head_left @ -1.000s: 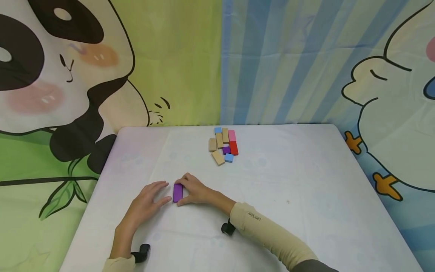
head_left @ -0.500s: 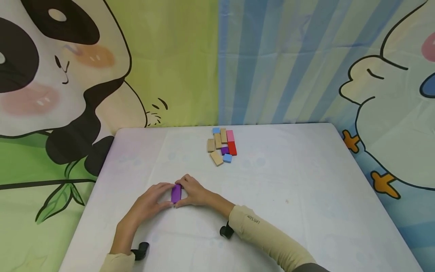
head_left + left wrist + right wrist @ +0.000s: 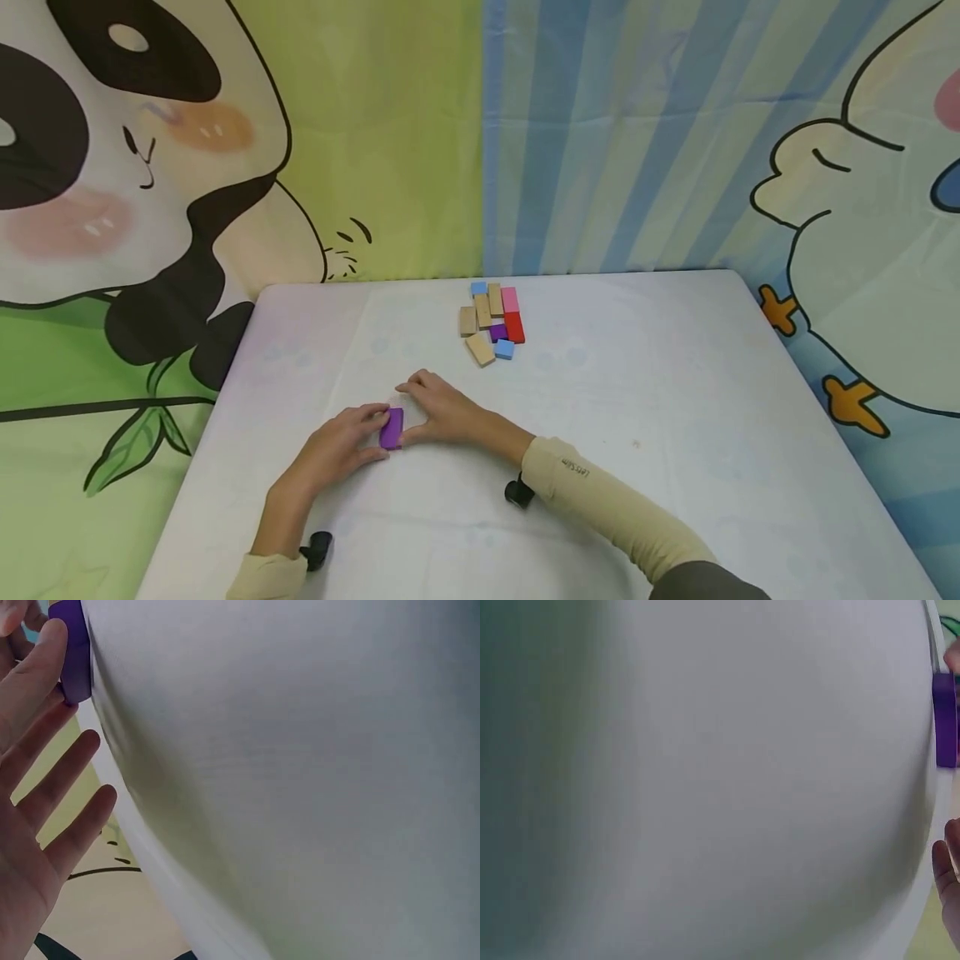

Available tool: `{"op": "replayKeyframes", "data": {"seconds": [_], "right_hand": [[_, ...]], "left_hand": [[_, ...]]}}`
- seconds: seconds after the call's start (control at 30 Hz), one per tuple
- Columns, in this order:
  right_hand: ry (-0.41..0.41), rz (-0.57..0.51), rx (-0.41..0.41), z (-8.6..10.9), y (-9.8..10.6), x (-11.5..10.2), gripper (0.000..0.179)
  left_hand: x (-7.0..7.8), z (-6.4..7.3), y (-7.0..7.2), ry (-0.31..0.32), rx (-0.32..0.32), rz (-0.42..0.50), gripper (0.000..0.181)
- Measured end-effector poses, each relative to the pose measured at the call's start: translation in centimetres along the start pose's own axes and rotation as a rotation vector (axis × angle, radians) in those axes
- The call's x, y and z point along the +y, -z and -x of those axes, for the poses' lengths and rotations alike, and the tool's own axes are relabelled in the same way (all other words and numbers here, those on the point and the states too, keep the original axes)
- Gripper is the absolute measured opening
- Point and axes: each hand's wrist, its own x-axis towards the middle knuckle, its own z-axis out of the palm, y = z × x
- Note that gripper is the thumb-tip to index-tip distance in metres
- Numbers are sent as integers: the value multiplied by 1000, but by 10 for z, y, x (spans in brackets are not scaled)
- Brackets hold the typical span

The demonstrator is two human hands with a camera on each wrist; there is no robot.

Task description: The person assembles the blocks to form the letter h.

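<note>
A purple rectangular block (image 3: 392, 428) stands on the white table in front of me. My left hand (image 3: 336, 446) pinches it from the left, thumb at its near end and index finger at its far end. In the left wrist view the thumb lies against the purple block (image 3: 76, 660), and the other fingers are spread. My right hand (image 3: 450, 414) is at the block's right side, its thumb near the lower right corner and its fingers lifted off the far end. The right wrist view catches the purple block (image 3: 945, 720) only at its right edge.
Farther back on the table (image 3: 637, 358) lies a loose group of blocks: several plain wooden ones (image 3: 480, 349), a red one (image 3: 513, 327), a pink one (image 3: 510, 299), a small purple one (image 3: 498, 332) and two blue ones (image 3: 505, 349). A printed cloth backdrop (image 3: 375, 150) hangs behind the table.
The left hand has come in from the left and taken hold of the purple block. My right hand, earlier gripping its ends, has spread its fingers and drawn back rightward.
</note>
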Motion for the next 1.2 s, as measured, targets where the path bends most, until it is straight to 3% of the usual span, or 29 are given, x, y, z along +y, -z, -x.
{"op": "replayKeyframes", "data": {"seconds": [0.17, 0.43, 0.73, 0.93, 1.2], "right_hand": [[-24, 37, 40, -6, 36, 27, 81], [-171, -15, 71, -13, 80, 64, 80], [-278, 11, 48, -17, 96, 90, 83], [-270, 127, 11, -26, 101, 103, 79], [-200, 246, 49, -29, 98, 118, 58]], "left_hand": [[4, -4, 4, 18, -32, -65, 60], [4, -4, 6, 31, -48, -72, 59], [3, -2, 8, 3, -13, -59, 57], [2, -2, 7, -7, -7, -81, 55], [4, -3, 6, -1, -8, -72, 54]]}}
